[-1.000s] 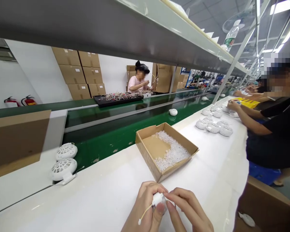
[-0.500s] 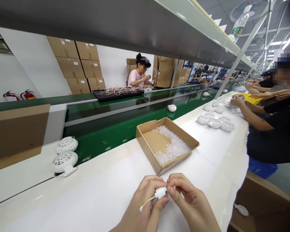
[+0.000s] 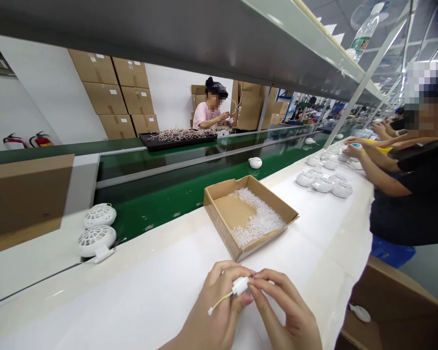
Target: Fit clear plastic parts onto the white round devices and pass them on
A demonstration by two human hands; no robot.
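The left hand [image 3: 215,304] was nearly closed, and it held a small white part [image 3: 240,286] between its thumb and its fingers. From the left end of this part came a thin yellowish cable [image 3: 221,301], which hung over the fingers and finished in a small white plug [image 3: 210,311]. The right hand [image 3: 286,308] had its thumb and forefinger pinched together on the other end of the part, while its remaining fingers were loosely bent; the exact spot between the fingertips was hidden. Both hands were above the white worktop [image 3: 149,287], near its front edge, and the part was between them.

Just beyond the hands stood an open cardboard box [image 3: 222,228], with many small translucent rings [image 3: 264,216] lying mostly along its right side. Behind the box ran a green belt [image 3: 160,204], on which one white round unit [image 3: 255,163] rested. Farther to the right, a group of similar units [image 3: 323,183] lay on the worktop, near a co-worker in a black shirt [image 3: 412,194]. Well to the left, two vented units [image 3: 97,240] were one behind the other.
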